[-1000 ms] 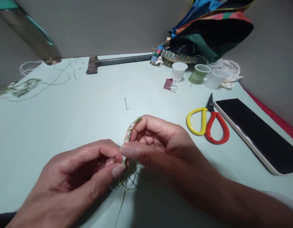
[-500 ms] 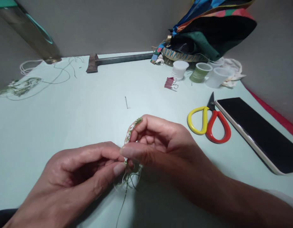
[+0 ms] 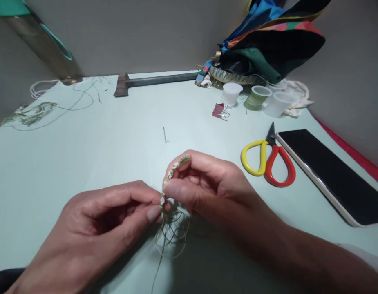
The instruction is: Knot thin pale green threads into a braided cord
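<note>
A narrow green-and-white beaded band (image 3: 173,172) stands upright between my hands. My right hand (image 3: 209,188) holds it, with the thumb pressed on its lower part and the fingers curled behind it. My left hand (image 3: 106,224) pinches the band's lower end between thumb and forefinger. Below the hands, loose green threads (image 3: 172,237) hang from the band in loops, with one strand trailing down toward the bottom of the picture. Part of the band is hidden by my fingers.
On the pale green table lie yellow-and-red scissors (image 3: 267,157), a black phone (image 3: 326,175), a pink binder clip (image 3: 218,110), a green thread spool (image 3: 256,98), clear plastic cups (image 3: 277,104), a pin (image 3: 164,134), tangled thread (image 3: 31,114), and a hammer-like metal tool (image 3: 123,85).
The band has tilted further right, its top now near my right fingertips. More of the loose thread loops show below my hands, and my left hand sits slightly lower.
</note>
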`<state>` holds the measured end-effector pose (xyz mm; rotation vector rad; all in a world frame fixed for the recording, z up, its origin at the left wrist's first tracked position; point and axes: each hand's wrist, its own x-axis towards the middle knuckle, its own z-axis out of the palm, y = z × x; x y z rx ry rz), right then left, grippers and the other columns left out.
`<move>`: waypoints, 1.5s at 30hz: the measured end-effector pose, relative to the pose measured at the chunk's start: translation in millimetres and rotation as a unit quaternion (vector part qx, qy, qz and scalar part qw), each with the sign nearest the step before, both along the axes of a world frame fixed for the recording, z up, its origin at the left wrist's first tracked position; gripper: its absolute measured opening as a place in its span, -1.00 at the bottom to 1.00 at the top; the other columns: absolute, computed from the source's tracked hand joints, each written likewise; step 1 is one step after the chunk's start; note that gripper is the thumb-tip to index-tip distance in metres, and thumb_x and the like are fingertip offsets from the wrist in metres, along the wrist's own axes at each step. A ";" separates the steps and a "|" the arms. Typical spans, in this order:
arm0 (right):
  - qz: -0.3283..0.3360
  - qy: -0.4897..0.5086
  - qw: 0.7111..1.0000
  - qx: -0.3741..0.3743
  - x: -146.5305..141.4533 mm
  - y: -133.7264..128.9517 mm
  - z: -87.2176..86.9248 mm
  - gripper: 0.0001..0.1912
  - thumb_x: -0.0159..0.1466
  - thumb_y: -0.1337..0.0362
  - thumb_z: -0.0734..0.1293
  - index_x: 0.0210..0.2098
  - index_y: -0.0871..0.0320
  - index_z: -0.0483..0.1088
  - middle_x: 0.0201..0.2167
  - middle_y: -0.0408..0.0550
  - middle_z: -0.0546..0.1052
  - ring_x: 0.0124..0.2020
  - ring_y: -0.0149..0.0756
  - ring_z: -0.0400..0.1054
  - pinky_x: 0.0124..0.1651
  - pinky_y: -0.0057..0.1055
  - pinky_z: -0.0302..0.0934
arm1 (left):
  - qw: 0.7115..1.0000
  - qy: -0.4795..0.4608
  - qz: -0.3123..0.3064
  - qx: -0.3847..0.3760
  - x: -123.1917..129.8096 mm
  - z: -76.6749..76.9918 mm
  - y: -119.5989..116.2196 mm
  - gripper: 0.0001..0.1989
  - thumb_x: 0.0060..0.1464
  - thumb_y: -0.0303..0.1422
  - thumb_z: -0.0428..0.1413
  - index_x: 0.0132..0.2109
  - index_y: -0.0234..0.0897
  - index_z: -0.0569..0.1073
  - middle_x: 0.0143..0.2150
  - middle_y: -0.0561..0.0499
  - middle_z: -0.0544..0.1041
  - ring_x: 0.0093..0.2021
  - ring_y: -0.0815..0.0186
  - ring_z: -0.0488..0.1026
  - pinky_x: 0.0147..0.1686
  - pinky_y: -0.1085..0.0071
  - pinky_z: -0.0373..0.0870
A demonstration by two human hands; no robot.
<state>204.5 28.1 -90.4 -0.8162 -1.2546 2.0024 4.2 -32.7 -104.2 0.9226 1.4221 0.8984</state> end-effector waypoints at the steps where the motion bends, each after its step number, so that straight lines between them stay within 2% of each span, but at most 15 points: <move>1: 0.006 -0.015 1.000 0.001 0.3 0.3 -0.5 -0.88 0.30 0.40 0.43 -0.35 0.15 0.42 -0.49 -0.33 0.40 -0.46 -0.57 0.18 -0.42 -0.63 0.07 | 1.000 0.028 0.003 0.003 -2.0 -1.4 -0.1 -0.85 -0.14 -0.30 0.47 -0.36 0.00 0.69 -0.51 0.12 0.59 -0.46 0.34 0.39 -0.53 0.59 0.38; 3: 0.016 -0.059 0.998 -0.007 0.5 0.8 -1.5 -0.86 0.29 0.29 0.47 -0.32 0.12 0.43 -0.54 -0.34 0.35 -0.49 -0.54 0.13 -0.47 -0.59 0.01 | 0.998 0.066 0.009 0.021 -6.3 -4.7 0.0 -0.83 -0.12 -0.16 0.46 -0.35 -0.01 0.69 -0.49 0.09 0.60 -0.45 0.30 0.45 -0.52 0.56 0.43; 6: 0.045 -0.117 0.991 -0.041 -0.4 0.2 -2.2 -0.78 0.24 0.17 0.51 -0.29 0.09 0.42 -0.62 -0.37 0.24 -0.55 -0.51 0.05 -0.52 -0.52 -0.08 | 0.996 0.069 0.023 0.058 -9.8 -8.2 1.4 -0.77 -0.08 -0.06 0.44 -0.32 -0.04 0.70 -0.41 0.05 0.65 -0.42 0.27 0.51 -0.50 0.54 0.46; 10: 0.071 -0.166 0.983 -0.029 -4.4 -2.9 -1.8 -0.83 0.20 0.25 0.50 -0.31 0.08 0.43 -0.61 -0.36 0.24 -0.54 -0.49 0.06 -0.50 -0.50 -0.06 | 0.998 -0.018 0.035 0.047 -7.8 -8.2 6.0 -0.78 -0.08 -0.07 0.46 -0.32 -0.01 0.71 -0.40 0.07 0.62 -0.39 0.31 0.48 -0.43 0.56 0.44; 15: 0.039 -0.219 0.974 0.043 -6.8 -3.2 -1.3 -0.90 0.24 0.28 0.40 -0.38 0.09 0.41 -0.61 -0.33 0.23 -0.54 -0.47 0.05 -0.49 -0.47 -0.06 | 0.997 -0.035 0.060 0.026 -5.0 -6.8 10.7 -0.79 -0.07 -0.09 0.46 -0.36 -0.04 0.69 -0.55 0.14 0.39 -0.53 0.41 0.13 -0.59 0.58 0.13; 21: -0.047 -0.238 0.953 0.183 -3.3 -4.2 1.3 -0.89 0.24 0.28 0.38 -0.43 0.08 0.41 -0.67 -0.35 0.14 -0.61 -0.47 -0.01 -0.56 -0.47 -0.08 | 0.997 -0.024 0.068 0.023 -1.7 -2.4 12.8 -0.76 -0.07 -0.09 0.43 -0.39 -0.12 0.67 -0.50 0.11 0.39 -0.52 0.42 0.06 -0.59 0.53 0.05; 23: -0.032 -0.218 0.944 0.247 -2.7 -7.3 2.4 -0.87 0.24 0.33 0.38 -0.45 0.10 0.41 -0.65 -0.34 0.15 -0.62 -0.50 0.01 -0.52 -0.48 -0.03 | 0.998 -0.021 0.060 0.025 -1.1 -1.2 12.6 -0.75 -0.05 -0.08 0.41 -0.40 -0.14 0.65 -0.46 0.09 0.43 -0.52 0.42 0.09 -0.58 0.52 0.04; 26: -0.003 -0.205 0.924 0.322 -2.1 -10.4 3.8 -0.88 0.25 0.36 0.39 -0.43 0.12 0.42 -0.56 -0.29 0.29 -0.55 -0.50 0.11 -0.42 -0.47 0.04 | 0.998 -0.011 0.045 0.033 -2.0 -1.2 11.3 -0.73 0.00 -0.07 0.38 -0.40 -0.16 0.63 -0.43 0.06 0.49 -0.50 0.39 0.20 -0.57 0.51 0.08; 27: -0.012 -0.216 0.920 0.326 -2.1 -10.3 4.4 -0.90 0.26 0.33 0.39 -0.40 0.12 0.43 -0.53 -0.27 0.32 -0.52 -0.48 0.12 -0.42 -0.46 0.04 | 0.998 -0.001 0.039 0.043 -2.5 -1.6 10.6 -0.74 0.02 -0.08 0.37 -0.39 -0.15 0.63 -0.43 0.05 0.51 -0.50 0.38 0.23 -0.56 0.50 0.12; 29: -0.035 -0.250 0.927 0.278 -2.5 -8.6 5.9 -0.92 0.30 0.24 0.39 -0.31 0.09 0.46 -0.52 -0.26 0.31 -0.52 -0.45 0.10 -0.45 -0.45 0.00 | 0.997 0.023 0.029 0.072 -3.6 -2.7 8.9 -0.78 0.06 -0.09 0.36 -0.35 -0.11 0.65 -0.43 0.07 0.53 -0.48 0.36 0.28 -0.54 0.50 0.20; 32: 0.013 -0.239 0.962 0.134 -4.7 -5.7 7.2 -0.85 0.26 0.16 0.44 -0.23 0.05 0.46 -0.57 -0.32 0.25 -0.55 -0.45 0.08 -0.50 -0.48 -0.02 | 0.992 0.048 0.014 0.114 -3.3 -4.0 7.1 -0.85 0.06 -0.12 0.37 -0.34 -0.03 0.68 -0.39 0.08 0.58 -0.44 0.34 0.37 -0.49 0.50 0.31; 34: 0.039 -0.202 0.975 0.083 -6.5 -5.5 6.3 -0.84 0.21 0.24 0.48 -0.25 0.07 0.44 -0.56 -0.33 0.31 -0.52 -0.47 0.15 -0.47 -0.51 0.04 | 0.989 0.059 0.008 0.135 -1.5 -4.4 7.4 -0.89 0.05 -0.15 0.37 -0.36 0.00 0.69 -0.39 0.08 0.60 -0.42 0.31 0.44 -0.46 0.51 0.37; 37: 0.029 -0.165 0.981 0.094 -7.2 -6.2 3.3 -0.90 0.23 0.37 0.42 -0.32 0.11 0.40 -0.52 -0.33 0.37 -0.48 -0.51 0.20 -0.43 -0.54 0.08 | 0.979 0.094 0.007 0.181 1.5 -4.2 9.4 -0.92 0.05 -0.21 0.36 -0.40 0.03 0.71 -0.44 0.08 0.60 -0.43 0.31 0.48 -0.47 0.52 0.40; 41: 0.025 -0.177 0.977 0.121 -4.0 -5.0 1.1 -0.89 0.30 0.35 0.36 -0.37 0.11 0.41 -0.58 -0.34 0.29 -0.53 -0.51 0.11 -0.49 -0.51 0.02 | 0.964 0.132 0.002 0.229 1.1 -3.8 11.5 -0.91 0.06 -0.24 0.34 -0.41 0.05 0.70 -0.48 0.10 0.59 -0.49 0.33 0.49 -0.54 0.54 0.41; 45: -0.014 -0.195 0.958 0.208 -0.6 -3.4 3.0 -0.85 0.29 0.39 0.36 -0.42 0.12 0.46 -0.43 -0.26 0.42 -0.42 -0.48 0.21 -0.38 -0.48 0.10 | 0.962 0.154 0.001 0.224 -1.8 -5.9 10.8 -0.89 0.06 -0.22 0.33 -0.43 0.06 0.68 -0.48 0.11 0.59 -0.52 0.31 0.50 -0.59 0.53 0.40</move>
